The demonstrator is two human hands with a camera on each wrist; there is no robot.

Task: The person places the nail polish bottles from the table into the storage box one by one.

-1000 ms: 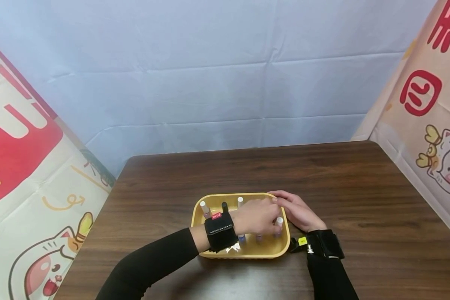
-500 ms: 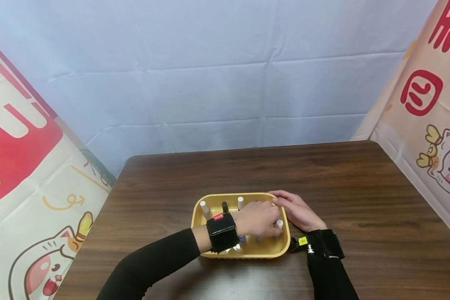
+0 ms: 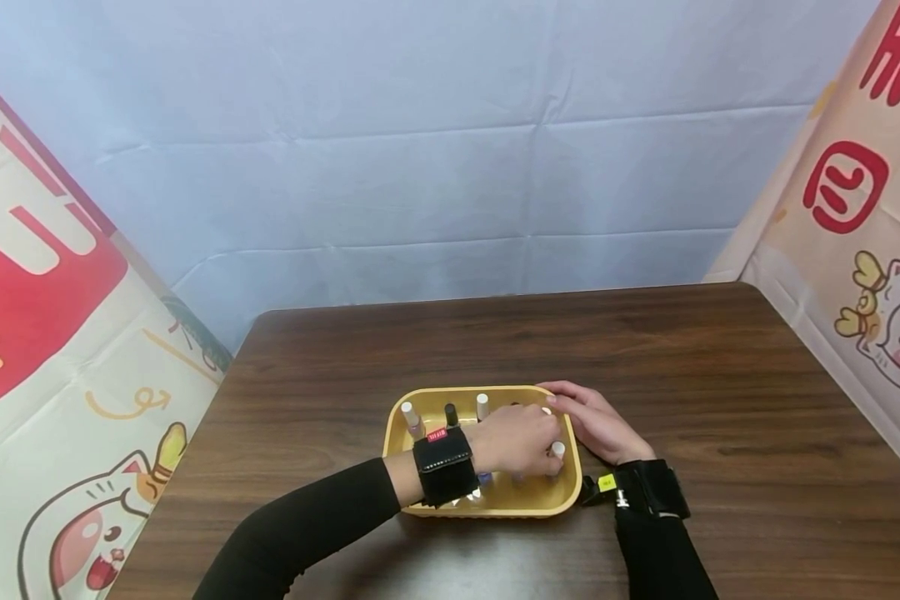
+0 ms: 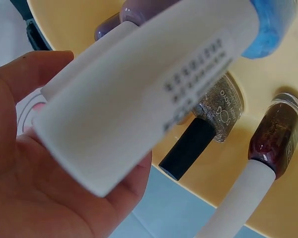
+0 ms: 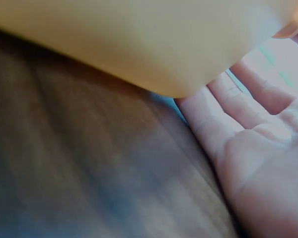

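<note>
Inside a yellow plastic basket (image 3: 521, 502), my left hand (image 3: 517, 439) is low among nail polish bottles. In the left wrist view its thumb and fingers pinch the white cap of a lilac nail polish bottle (image 4: 146, 9). Close to that camera a second white cap, on a blue nail polish bottle (image 4: 270, 27), covers part of the grip. My right hand (image 3: 600, 425) touches the basket's right end, thumb at the rim. In the right wrist view its fingers (image 5: 238, 101) lie nearly straight along the outer wall.
A glitter nail polish bottle with a black cap (image 4: 188, 148) and a dark red one (image 4: 270, 144) are in the basket. More white-capped bottles (image 3: 482, 407) stand along its back side. The basket rests on a brown wooden table (image 3: 345, 358) with cloth backdrops around it.
My left hand has shifted very slightly, and the white cap beside its thumb sits a little lower in the head view. The right hand and basket stay put.
</note>
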